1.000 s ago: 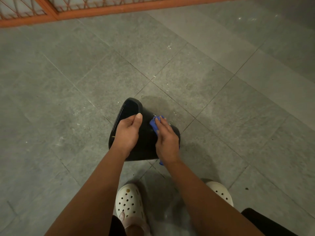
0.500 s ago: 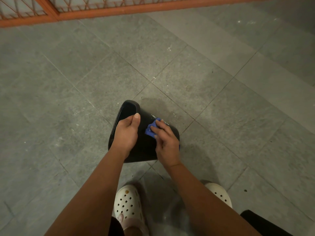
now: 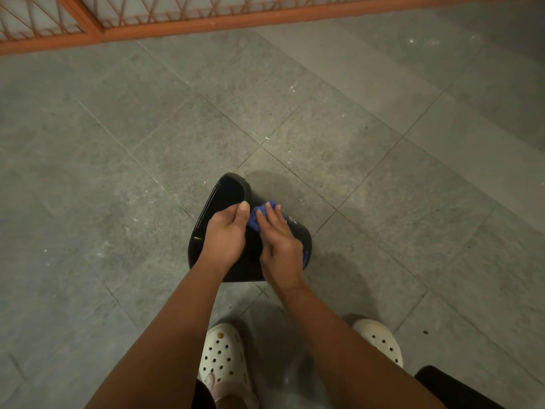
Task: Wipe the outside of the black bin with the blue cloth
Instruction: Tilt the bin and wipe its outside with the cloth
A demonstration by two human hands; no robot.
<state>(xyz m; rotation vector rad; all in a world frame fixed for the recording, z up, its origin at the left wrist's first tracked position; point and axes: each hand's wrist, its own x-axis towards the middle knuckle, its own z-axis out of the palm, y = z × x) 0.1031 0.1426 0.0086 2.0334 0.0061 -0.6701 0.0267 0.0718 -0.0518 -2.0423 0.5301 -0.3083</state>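
Two bare hands work on one glossy black plastic bin (image 3: 299, 236), which lies tipped on its side on the grey tiled floor (image 3: 118, 172), its open mouth facing left. Left hand (image 3: 225, 236) grips the bin at the rim — fingers curled over the edge, thumb on the outer wall. Right hand (image 3: 280, 246) presses a crumpled blue cloth (image 3: 256, 216) flat against the outer wall, fingers extended over it; a scrap of cloth shows beneath the palm. White perforated clogs (image 3: 224, 358) stand just behind the bin. An orange metal grille (image 3: 177, 22) borders the far floor edge.
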